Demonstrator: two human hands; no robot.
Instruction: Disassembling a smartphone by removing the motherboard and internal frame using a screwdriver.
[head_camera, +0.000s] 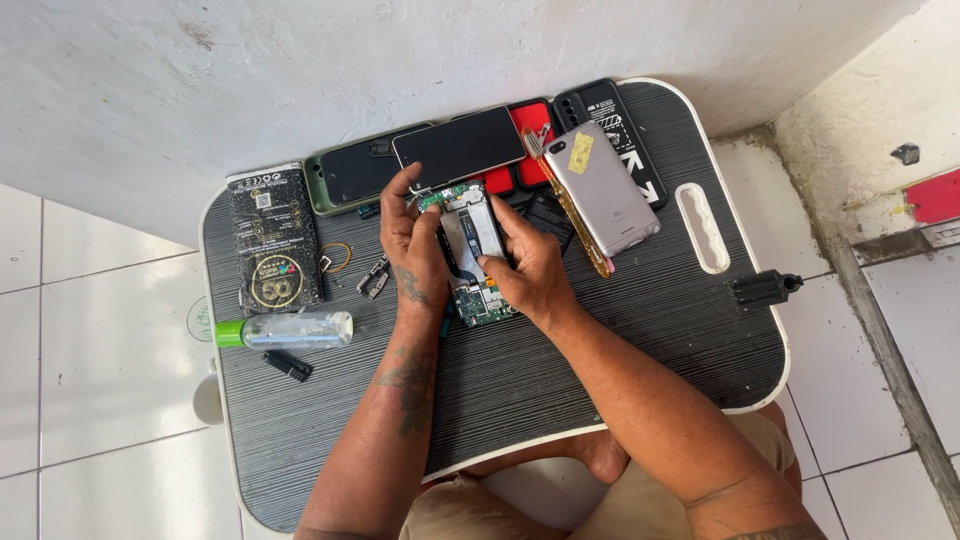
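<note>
An opened phone (474, 250) with its green circuit board and metal shields showing lies on the grey ribbed lap tray (620, 330). My left hand (412, 245) grips its left side, fingertips at its top edge. My right hand (530, 262) rests on its right side, fingers pressing on the inner parts. A phone with a dark screen (458, 146) lies just beyond the opened one.
A silver phone back (601, 188) and a yellow tool (570, 205) lie to the right. Phone cases in green (345, 178), red (527, 140) and black (610, 115) line the far edge. At left lie a black box (274, 240), a clear bottle (290, 330), tweezers (374, 277) and a ring (337, 257).
</note>
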